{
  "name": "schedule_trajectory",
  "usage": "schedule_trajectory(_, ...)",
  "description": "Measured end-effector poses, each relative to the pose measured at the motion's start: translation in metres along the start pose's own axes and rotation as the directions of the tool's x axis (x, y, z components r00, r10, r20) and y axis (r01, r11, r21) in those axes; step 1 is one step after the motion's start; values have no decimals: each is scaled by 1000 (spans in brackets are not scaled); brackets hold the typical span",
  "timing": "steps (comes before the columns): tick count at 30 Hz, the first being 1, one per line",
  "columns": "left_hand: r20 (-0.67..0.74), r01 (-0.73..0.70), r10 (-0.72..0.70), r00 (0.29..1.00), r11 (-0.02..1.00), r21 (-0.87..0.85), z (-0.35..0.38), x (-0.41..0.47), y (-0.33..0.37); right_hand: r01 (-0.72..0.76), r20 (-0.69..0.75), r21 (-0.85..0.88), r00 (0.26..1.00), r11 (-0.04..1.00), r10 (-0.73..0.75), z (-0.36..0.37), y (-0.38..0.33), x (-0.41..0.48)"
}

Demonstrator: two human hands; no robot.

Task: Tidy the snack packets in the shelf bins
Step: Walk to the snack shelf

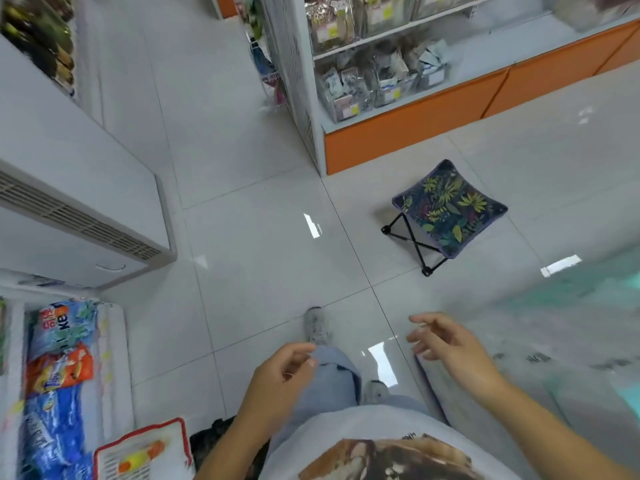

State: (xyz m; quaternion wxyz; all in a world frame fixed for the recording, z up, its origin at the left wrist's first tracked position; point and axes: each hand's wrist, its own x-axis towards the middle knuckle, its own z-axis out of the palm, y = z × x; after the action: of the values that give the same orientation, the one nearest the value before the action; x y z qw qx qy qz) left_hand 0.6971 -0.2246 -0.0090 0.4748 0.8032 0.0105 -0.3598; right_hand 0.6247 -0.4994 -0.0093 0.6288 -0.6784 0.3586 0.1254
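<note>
Clear shelf bins packed with snack packets stand on the lower shelves of a white and orange shelf unit at the top right. Both of my hands hang in front of my body over the floor, far from those bins. My left hand has its fingers loosely curled and holds nothing. My right hand is spread with relaxed fingers and is also empty.
A small folding stool with a leaf-print seat stands on the tiled floor before the shelf. A white chest freezer is at the left. Colourful packets lie in a white cabinet at bottom left. My feet are below.
</note>
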Motion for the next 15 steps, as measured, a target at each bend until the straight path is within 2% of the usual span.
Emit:
schedule_trajectory(5,-15,-6,6,1000,1000,8,-52,104,42,7,-7,-15,1000,1000,-7,21,-64,93)
schedule_trajectory(10,105,-105,96,990,991,86,-100,214,118,-7,-105,35,994,999,11,22,-129,157)
schedule_trajectory(15,217,-173,141,966,976,135,-111,301,192,-46,-225,132,972,990,75,6,-164,198)
